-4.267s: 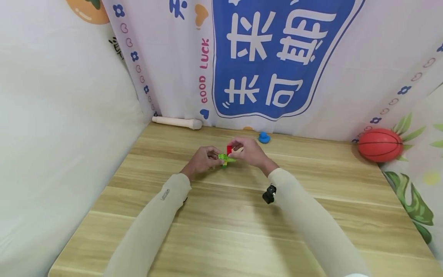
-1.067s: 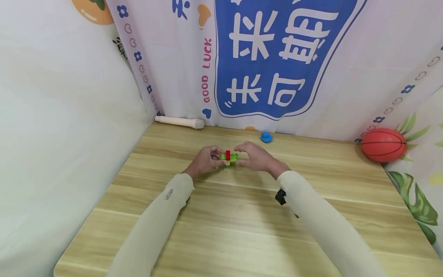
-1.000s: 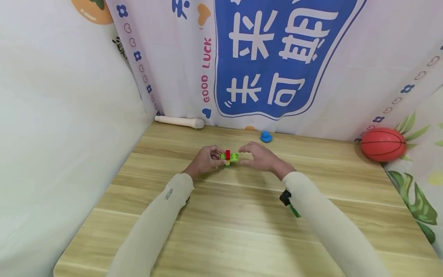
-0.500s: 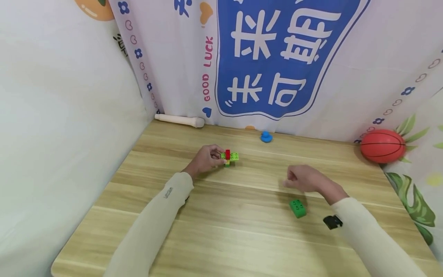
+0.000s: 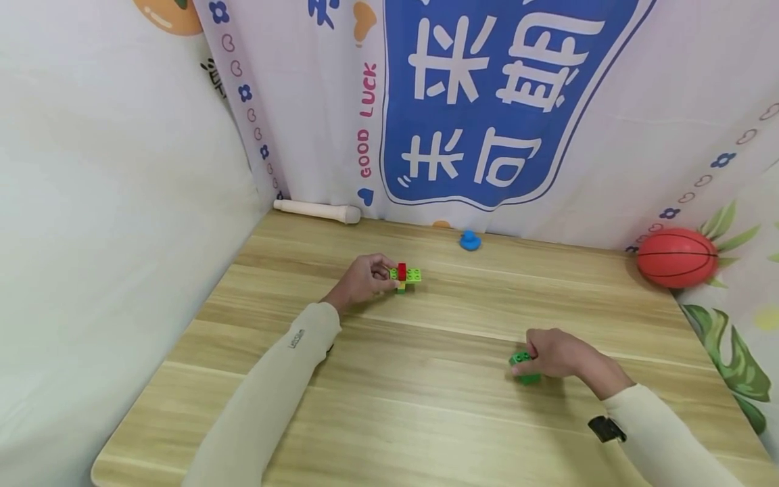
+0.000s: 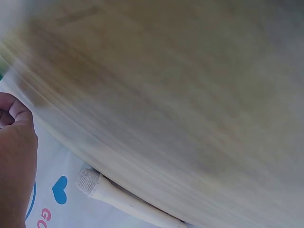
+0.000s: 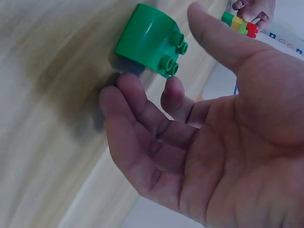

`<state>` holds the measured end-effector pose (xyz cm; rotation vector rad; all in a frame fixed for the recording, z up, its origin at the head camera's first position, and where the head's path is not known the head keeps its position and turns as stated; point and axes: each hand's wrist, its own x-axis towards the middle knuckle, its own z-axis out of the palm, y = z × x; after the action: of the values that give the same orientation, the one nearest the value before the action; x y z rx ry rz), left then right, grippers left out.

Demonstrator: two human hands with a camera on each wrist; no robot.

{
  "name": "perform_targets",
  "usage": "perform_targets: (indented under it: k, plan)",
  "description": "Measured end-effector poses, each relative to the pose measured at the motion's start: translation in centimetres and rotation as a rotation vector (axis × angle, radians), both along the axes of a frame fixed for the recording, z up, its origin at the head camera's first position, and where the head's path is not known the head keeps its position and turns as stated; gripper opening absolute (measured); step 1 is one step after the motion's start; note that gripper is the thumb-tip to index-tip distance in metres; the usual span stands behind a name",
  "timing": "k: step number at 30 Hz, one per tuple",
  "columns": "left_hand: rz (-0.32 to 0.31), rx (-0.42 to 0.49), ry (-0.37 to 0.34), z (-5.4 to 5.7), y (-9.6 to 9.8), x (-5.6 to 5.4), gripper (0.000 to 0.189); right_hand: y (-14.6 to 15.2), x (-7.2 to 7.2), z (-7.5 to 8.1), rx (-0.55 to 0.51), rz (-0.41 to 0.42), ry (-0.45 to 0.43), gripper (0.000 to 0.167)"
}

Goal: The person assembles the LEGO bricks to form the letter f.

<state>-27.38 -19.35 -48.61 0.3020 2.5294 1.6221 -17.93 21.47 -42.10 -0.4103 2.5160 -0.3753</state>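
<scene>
My left hand [image 5: 365,279] pinches a small stack of toy building bricks, topped by a red brick [image 5: 402,272] across a light green one [image 5: 415,275]. Yellow and darker green bricks show below, and the fingers cover the stack's left end. In the left wrist view only part of the left hand [image 6: 16,156] appears at the edge. On the right, my right hand [image 5: 556,353] is at a loose green brick [image 5: 528,379] on the table. The right wrist view shows this green brick [image 7: 147,38], one side curved, between spread thumb and bent fingers, with a gap to the thumb.
Along the table's back edge lie a white toy microphone [image 5: 316,211] and a blue rubber duck [image 5: 470,241]. A red basketball [image 5: 677,258] sits in the back right corner. Printed cloth [image 5: 304,135] hangs behind the wooden table [image 5: 389,406].
The red brick went onto the light green one. My right hand then left the stack and moved right and nearer, down to the loose green brick. My left hand has stayed at the stack.
</scene>
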Motion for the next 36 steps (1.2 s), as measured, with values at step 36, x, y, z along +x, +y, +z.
perform_targets:
  k: [36]
  plan:
    - [-0.003,-0.004,0.005,0.3,0.2,0.1,0.036,-2.5,-1.8,0.8,-0.101,0.02,0.276,0.035]
